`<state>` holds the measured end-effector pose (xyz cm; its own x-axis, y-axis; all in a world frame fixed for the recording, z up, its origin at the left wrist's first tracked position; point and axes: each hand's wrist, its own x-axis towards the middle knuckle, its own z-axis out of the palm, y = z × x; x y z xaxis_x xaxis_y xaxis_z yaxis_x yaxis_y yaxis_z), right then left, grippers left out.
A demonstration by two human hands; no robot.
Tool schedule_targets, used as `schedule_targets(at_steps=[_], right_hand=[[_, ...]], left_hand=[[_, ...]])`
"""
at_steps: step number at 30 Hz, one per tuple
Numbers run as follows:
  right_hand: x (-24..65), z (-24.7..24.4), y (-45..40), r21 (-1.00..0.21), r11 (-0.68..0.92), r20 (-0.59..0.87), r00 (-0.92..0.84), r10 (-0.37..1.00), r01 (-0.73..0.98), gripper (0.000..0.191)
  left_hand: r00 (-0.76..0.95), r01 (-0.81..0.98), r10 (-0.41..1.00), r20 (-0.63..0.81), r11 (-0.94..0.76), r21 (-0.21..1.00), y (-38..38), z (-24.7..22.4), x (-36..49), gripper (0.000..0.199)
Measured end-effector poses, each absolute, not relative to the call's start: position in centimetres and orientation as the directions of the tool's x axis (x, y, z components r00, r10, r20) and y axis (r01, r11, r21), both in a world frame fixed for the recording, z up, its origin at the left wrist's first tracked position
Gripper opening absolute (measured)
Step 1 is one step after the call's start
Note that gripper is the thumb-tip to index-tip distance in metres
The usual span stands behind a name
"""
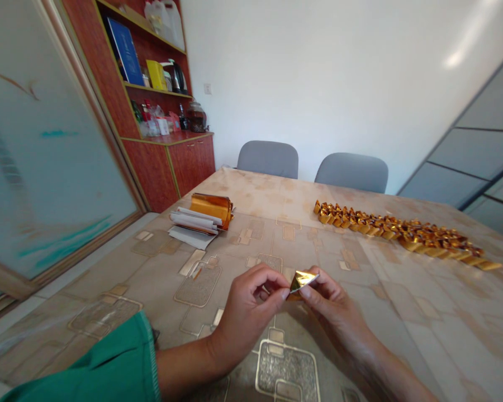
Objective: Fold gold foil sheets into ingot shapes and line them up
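While the left hand (pixel 254 307) pinches one corner of a small, shiny gold-foil piece with a triangular face (pixel 304 279), the right hand (pixel 335 304) grips its other side, thumb and fingers closed around it above the patterned beige worktop (pixel 272 195). It looks partly folded, though the fingers hide some creases. Close-packed rows of folded gold-foil pieces (pixel 396 231) farther right seem finished; a loose stack of curled gold-and-white sheets (pixel 212 209) at left appears unfolded, so work probably remains.

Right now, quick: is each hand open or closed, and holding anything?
Left hand: closed, fingertips at the left end of a folded gold piece.
Right hand: closed, holding the same piece, thumb against it.
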<state>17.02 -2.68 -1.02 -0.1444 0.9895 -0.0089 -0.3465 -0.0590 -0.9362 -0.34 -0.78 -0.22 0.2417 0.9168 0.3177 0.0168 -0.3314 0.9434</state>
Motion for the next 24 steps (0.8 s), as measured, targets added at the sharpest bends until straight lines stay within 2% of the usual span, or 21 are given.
schedule_targets(at_steps=[6,8,12,14,16,20,24], right_hand=[[16.5,-0.4,-2.7,-0.974,0.092,0.106,-0.060,0.993,-0.206,0.021],[16.2,-0.4,-2.8,-0.980,0.122,0.129,-0.030,0.991,-0.154,0.021],[15.8,-0.7,-3.2,-0.988,0.122,0.121,0.011,0.993,-0.091,0.021],[15.8,-0.7,-3.4,-0.986,0.095,0.100,-0.030,0.995,-0.140,0.021],[15.9,-0.5,-3.5,-0.966,0.028,0.067,-0.145,0.987,-0.259,0.023],[16.4,-0.1,-3.4,-0.899,-0.137,-0.011,-0.291,0.957,-0.417,0.039],[16.6,-0.1,-3.4,-0.870,-0.218,-0.092,-0.288,0.953,-0.442,0.028]], left_hand=[[0.226,0.053,0.939,0.259,-0.277,0.959,-0.6,-0.1,-0.3,0.008],[0.230,0.006,0.955,0.189,-0.196,0.981,-0.4,-0.2,-0.1,0.009],[0.287,-0.125,0.957,-0.039,0.077,0.989,-0.2,-0.5,0.2,0.018],[0.342,-0.195,0.932,-0.118,0.193,0.961,-0.1,-0.5,0.2,0.025],[0.418,-0.263,0.893,-0.168,0.296,0.918,0.0,-0.4,0.1,0.029],[0.540,-0.315,0.813,-0.219,0.436,0.843,0.2,-0.5,-0.1,0.035],[0.579,-0.322,0.783,-0.228,0.476,0.819,0.4,-0.7,-0.3,0.040]])
